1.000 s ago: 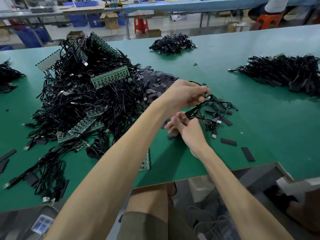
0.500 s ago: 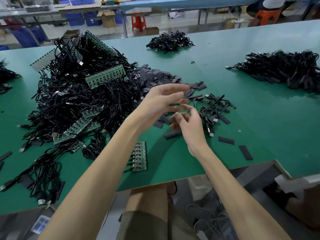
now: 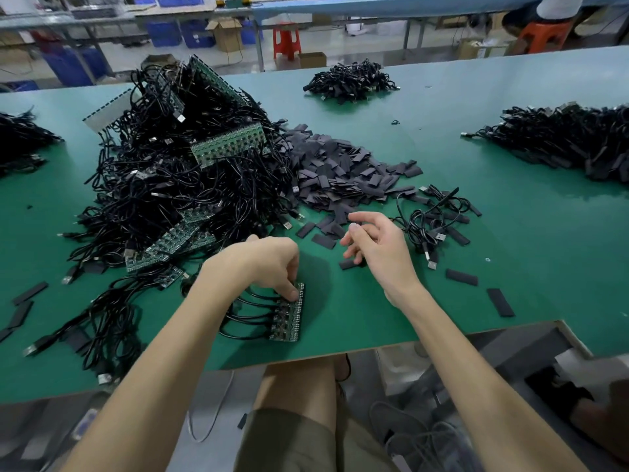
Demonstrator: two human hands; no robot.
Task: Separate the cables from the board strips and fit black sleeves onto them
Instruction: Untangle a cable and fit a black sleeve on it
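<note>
**Green board strip (image 3: 287,316), lower centre**

The left hand (image 3: 272,264) pinches its upper end on the surface (image 3: 374,318); soft black cables (image 3: 248,306) trail left. It looks light, stiff, brittle: hold by the edges. The right hand (image 3: 377,247) hovers, loosely spread, empty.

Factory assembly floor: long green worktable (image 3: 510,233) heaped with cables (image 3: 177,185), rows of benches (image 3: 374,8) behind, blue storage bins (image 3: 163,32), cardboard cartons (image 3: 226,34), plastic stools (image 3: 287,40).

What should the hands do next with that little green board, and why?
Probably lift it: the left hand holds the board strip, its cables are still attached, and the right hand hovers empty, ready to pull one off.
</note>
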